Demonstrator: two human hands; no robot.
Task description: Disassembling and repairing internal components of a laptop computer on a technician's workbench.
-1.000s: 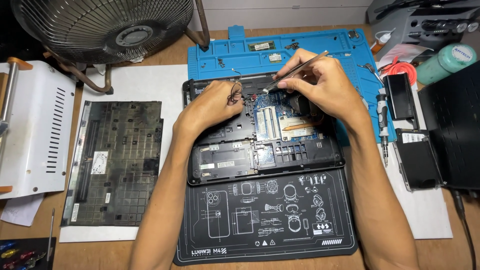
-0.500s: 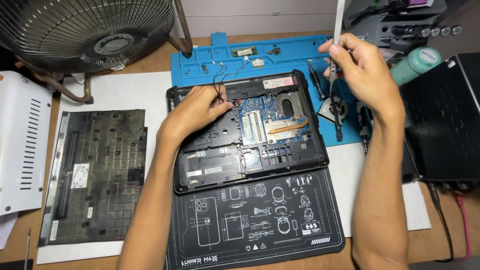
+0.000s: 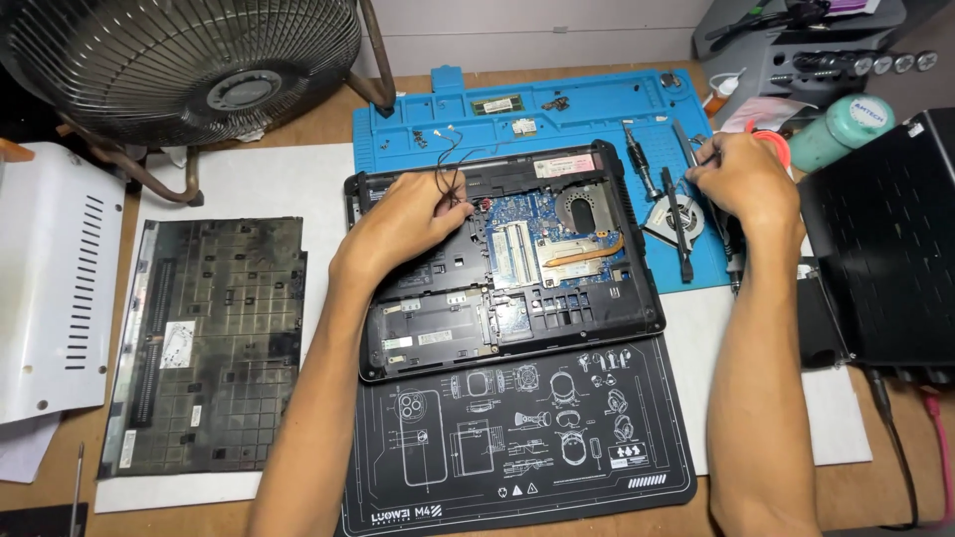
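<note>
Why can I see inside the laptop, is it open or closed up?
Open. The laptop has no cover on, so its blue circuit board and copper pipe show. A dark flat panel lies apart on its left.

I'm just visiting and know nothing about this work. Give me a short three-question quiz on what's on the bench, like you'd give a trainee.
1. True or false: the left hand rests on the opened laptop and pinches thin black wires.
2. The right hand is over which surface?
A. the black mat
B. the blue mat
C. the detached laptop cover
3. Fill in: the big appliance at the top left is a desk ____.

Key: 1 true; 2 B; 3 fan.
</note>
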